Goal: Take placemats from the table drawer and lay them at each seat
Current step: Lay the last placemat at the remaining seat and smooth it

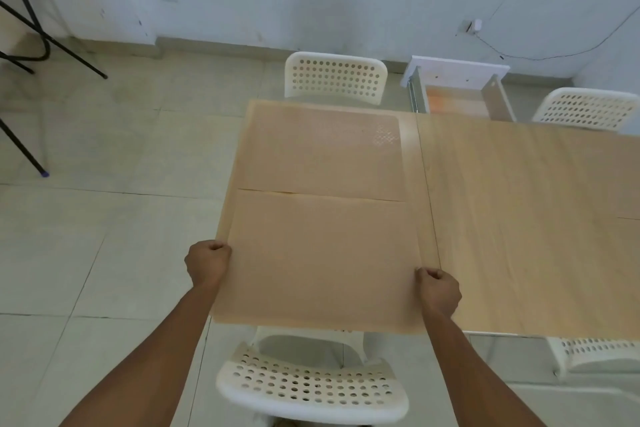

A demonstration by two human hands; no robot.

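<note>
Both fists, left hand (209, 263) and right hand (438, 291), are pinching the near placemat (322, 260), settling it above the near chair (311, 388); squaring, then releasing, probably comes next.

No legible text, label or number anywhere

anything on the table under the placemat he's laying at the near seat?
Nothing visible. Both hands, left and right, pinch the near placemat at its side edges over the table. The far placemat lies just beyond its far edge. Underneath is hidden.
</note>
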